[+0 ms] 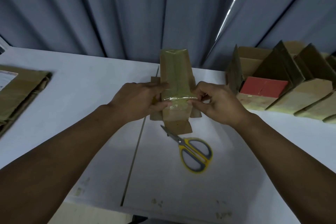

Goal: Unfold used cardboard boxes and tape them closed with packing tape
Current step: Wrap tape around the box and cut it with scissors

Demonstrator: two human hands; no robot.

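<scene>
Currently the step in hand appears to be sealing: one box [175, 74] is held upright-tilted above the middle of the worktop [78, 85], with glossy tape [179, 98] running down its long face and wrinkling into a ridge across its near edge.

Hands: the left hand [140, 100] grips the box's left side, fingers curled, thumb pressed on the tape. The right hand [216, 103] pinches the right end of the tape ridge with curled fingertips. Loose flaps stick out beside and below the grip.

Judgement: the strip is laid but not smoothed. The next move calls for pressing the ridge flat over the edge while the other hand steadies the box, then trimming any tail.

Count:
- Box in hand: one.
- Scissors [194, 152]: one pair, near and right of the box, closed, untouched.
- Flat stack [20, 92], far left: one pile; sheet number cannot be told.
- Made-up boxes [263, 87], far right: at least four, the row running out of view.
- Tape roll: none visible.
</scene>
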